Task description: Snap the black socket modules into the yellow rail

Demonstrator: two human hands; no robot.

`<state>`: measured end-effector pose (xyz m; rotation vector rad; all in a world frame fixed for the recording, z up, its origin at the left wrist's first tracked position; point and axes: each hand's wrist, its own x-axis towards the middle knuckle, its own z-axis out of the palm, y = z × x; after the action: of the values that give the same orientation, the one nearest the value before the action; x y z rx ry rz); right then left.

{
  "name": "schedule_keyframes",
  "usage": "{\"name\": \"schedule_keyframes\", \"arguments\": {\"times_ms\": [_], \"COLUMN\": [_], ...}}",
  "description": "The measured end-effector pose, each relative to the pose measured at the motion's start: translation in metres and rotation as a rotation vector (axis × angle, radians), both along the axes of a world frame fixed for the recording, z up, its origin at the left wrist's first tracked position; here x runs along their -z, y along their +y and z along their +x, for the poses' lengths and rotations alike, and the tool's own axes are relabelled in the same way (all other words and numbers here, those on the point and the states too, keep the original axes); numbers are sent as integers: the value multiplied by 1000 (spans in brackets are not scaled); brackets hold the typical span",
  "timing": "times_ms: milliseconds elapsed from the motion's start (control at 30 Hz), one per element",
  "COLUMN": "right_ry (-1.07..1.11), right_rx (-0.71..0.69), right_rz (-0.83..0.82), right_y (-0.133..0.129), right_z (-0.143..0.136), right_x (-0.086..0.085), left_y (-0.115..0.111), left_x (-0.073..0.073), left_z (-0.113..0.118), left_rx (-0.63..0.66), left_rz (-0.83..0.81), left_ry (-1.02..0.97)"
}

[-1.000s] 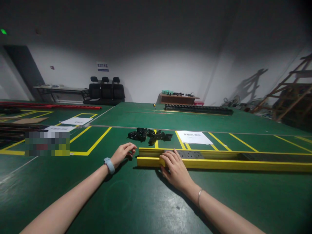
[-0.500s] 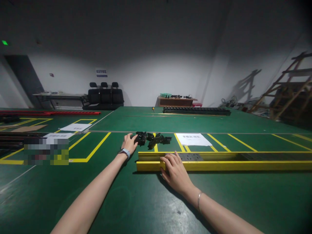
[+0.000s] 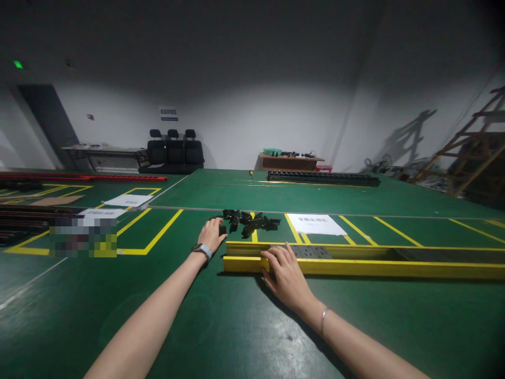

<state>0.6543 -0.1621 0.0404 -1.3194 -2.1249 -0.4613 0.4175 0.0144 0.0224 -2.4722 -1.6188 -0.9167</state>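
My left hand (image 3: 211,236) is closed round a small black part (image 3: 222,230), just left of the end of a long yellow channel (image 3: 244,265). A loose pile of black parts (image 3: 256,223) lies behind the channel's left end. My right hand (image 3: 284,271) rests on the channel's near wall, fingers curled over its edge and thumb on the front side. Inside the channel, beside those fingers, sits a grey-black module (image 3: 313,252) with slots. Another dark piece (image 3: 430,255) lies further right in the channel.
Behind the channel, a white printed sheet (image 3: 315,225) lies on the green table (image 3: 213,326). A black ribbed strip (image 3: 323,179) is at the far edge. Two more sheets, a cardboard piece (image 3: 59,200) and dark rails (image 3: 27,226) occupy the left.
My left hand has taken hold of a black part and drawn it slightly away from the pile. My right hand keeps its place on the channel. The view has shifted a little.
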Motion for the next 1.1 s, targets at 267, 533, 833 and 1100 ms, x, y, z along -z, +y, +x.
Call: {"name": "schedule_keyframes", "arguments": {"times_ms": [267, 533, 833, 1100], "right_ry": [0, -11, -16, -34], "right_rx": [-5, 13, 31, 35], "right_rz": [-1, -23, -41, -46], "right_y": [1, 1, 0, -1], "right_z": [1, 2, 0, 1], "right_x": [2, 3, 2, 2], "left_y": [3, -2, -22, -26], "left_x": [-6, -68, -81, -79], "left_z": [-10, -39, -47, -44], "left_rx": [85, 341, 436, 394], "left_rz": [-207, -694, -1230, -1261], "left_ry": [-77, -146, -311, -307]}}
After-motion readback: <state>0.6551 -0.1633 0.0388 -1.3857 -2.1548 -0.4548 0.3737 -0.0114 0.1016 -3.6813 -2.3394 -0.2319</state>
